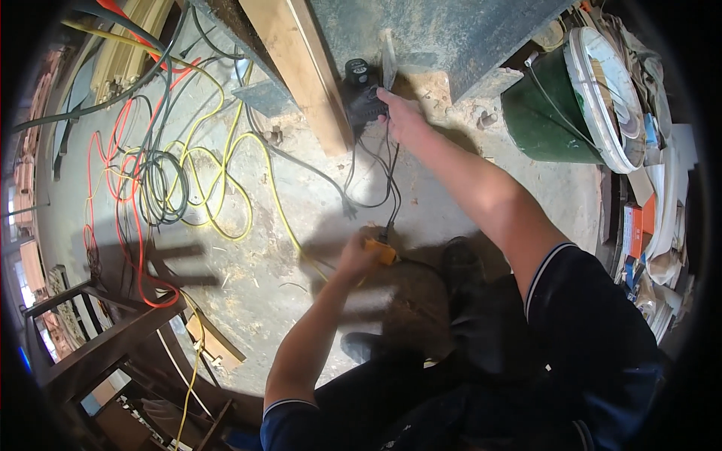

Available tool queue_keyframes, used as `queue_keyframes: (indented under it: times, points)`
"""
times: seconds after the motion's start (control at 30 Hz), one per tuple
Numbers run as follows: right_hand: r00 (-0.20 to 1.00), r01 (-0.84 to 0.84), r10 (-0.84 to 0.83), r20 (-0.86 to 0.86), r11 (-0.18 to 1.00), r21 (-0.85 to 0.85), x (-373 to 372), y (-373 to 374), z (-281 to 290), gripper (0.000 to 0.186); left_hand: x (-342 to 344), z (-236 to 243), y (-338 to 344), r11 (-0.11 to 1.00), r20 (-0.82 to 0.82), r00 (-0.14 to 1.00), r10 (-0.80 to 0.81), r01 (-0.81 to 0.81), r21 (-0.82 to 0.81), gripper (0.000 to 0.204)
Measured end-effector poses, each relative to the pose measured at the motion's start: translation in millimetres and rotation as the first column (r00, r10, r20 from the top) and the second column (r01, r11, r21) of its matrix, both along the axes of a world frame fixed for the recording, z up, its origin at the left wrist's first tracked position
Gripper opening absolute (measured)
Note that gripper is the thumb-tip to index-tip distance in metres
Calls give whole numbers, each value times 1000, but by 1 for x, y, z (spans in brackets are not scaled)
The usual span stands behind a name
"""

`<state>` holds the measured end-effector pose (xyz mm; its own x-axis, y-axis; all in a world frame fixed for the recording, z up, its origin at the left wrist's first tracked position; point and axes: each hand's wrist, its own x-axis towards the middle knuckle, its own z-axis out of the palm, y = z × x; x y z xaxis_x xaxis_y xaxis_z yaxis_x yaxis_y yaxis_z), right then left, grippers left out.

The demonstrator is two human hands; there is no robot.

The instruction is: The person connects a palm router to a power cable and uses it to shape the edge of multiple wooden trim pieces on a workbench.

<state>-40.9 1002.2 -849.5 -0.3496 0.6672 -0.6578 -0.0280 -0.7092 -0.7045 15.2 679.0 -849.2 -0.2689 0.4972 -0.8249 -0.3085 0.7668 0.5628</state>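
Observation:
My left hand is closed around a yellow extension cord socket, low over the floor in front of my feet. A black cable runs into the socket from above. Farther off, my right hand grips the right side of a black charger-like device, with a black battery-shaped block at its top. Part of my right fingers is hidden behind the hand. Thin black cords hang below the device, and a loose plug lies on the floor.
A wooden post leans beside the device, before a grey metal base. Tangled yellow, red and black cords cover the floor at left. A green bucket stands at right. A dark frame is at lower left.

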Motion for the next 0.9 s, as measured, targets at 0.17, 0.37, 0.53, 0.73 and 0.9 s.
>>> queue_keyframes:
  times: [0.17, 0.37, 0.53, 0.73, 0.9]
  points:
    - [940, -179, 165, 300, 984, 21, -5, -16, 11, 28, -1, -16, -11, 997, 68, 995, 71, -71, 10, 53]
    - [955, -231, 229, 186, 973, -11, 7, -2, -8, 35, 5, -45, -13, 999, -81, 996, -21, 23, 28, 46]
    - [985, -52, 43, 168, 997, 49, -10, -21, -19, 32, 12, -52, -17, 994, -63, 997, 54, -47, 102, 51]
    - [885, -340, 287, 367, 937, 86, 17, -25, -22, 25, 16, -30, -8, 994, -351, 933, -85, 101, 29, 58]
    - [952, -261, 248, 177, 964, 55, 4, -15, -19, 25, 10, -22, 11, 999, -248, 968, 30, -18, 50, 48]
